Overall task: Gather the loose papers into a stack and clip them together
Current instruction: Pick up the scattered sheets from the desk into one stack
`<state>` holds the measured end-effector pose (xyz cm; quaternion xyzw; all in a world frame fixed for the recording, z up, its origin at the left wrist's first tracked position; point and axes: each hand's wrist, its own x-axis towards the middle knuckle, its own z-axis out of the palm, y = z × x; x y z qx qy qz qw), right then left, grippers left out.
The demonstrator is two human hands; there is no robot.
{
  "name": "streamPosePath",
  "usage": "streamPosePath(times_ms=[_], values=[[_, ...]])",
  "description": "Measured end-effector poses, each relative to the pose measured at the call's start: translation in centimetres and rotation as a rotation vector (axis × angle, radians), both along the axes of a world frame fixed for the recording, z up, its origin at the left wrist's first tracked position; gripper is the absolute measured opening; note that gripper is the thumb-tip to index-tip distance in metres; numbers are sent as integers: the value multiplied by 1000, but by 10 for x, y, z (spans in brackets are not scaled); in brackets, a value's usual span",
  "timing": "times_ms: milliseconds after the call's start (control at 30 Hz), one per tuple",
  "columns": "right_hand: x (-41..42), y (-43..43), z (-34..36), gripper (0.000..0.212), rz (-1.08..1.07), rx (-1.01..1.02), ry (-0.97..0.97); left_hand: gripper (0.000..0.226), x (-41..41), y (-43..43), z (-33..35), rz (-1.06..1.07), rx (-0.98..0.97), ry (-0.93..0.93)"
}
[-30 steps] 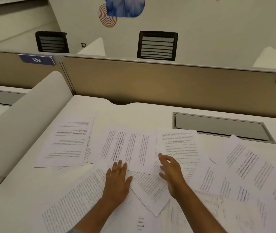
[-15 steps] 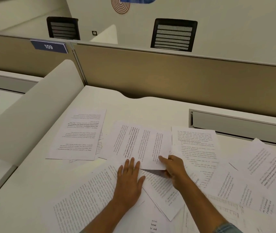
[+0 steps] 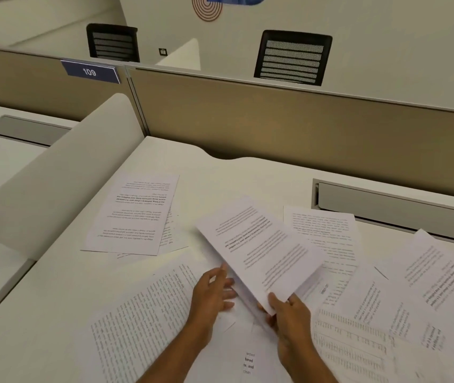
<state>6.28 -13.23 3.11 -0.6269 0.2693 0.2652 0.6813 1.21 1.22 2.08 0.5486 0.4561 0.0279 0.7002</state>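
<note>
White desk strewn with printed sheets. I see right hand pinching a lifted sheet by its near corner; left hand spread open, fingertips at its edge.

Two hands: the left and the right. One sheet is lifted off the worktop; many more lie spread and overlapping, too layered to count exactly. Two chairs, far left and far right. One sign, "109".
</note>
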Motion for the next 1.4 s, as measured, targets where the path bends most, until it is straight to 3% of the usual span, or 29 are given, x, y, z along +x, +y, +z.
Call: streamPosePath(times_ms=[133,233,333,400,533,700,833,1000,1233,1400], values=[[-37,4,-4,22,85,-18,-12,42,2,-5,1,-12,111,-82],[-50,2,-4,18,175,-23,-3,45,-2,-2,-3,61,81,-40],[-43,-11,-4,8,208,-224,-176,43,-10,11,-5,134,51,-24],[-25,-29,-11,17,226,-451,-381,43,-19,22,-11,177,27,-20],[31,-63,-30,60,349,-834,-586,33,-39,40,-26,171,-33,25],[89,-74,-27,88,635,-990,-512,25,-56,46,-30,89,-150,-13],[111,-76,-23,108,844,-1120,-402,35,-60,50,-37,52,-189,-3],[121,-79,-22,103,855,-1091,-339,38,-60,54,-39,26,-230,9],[127,-83,-21,108,986,-1242,-427,36,-55,51,-41,28,-216,46],[129,-80,-20,101,994,-1197,-418,32,-54,48,-37,22,-221,44]])
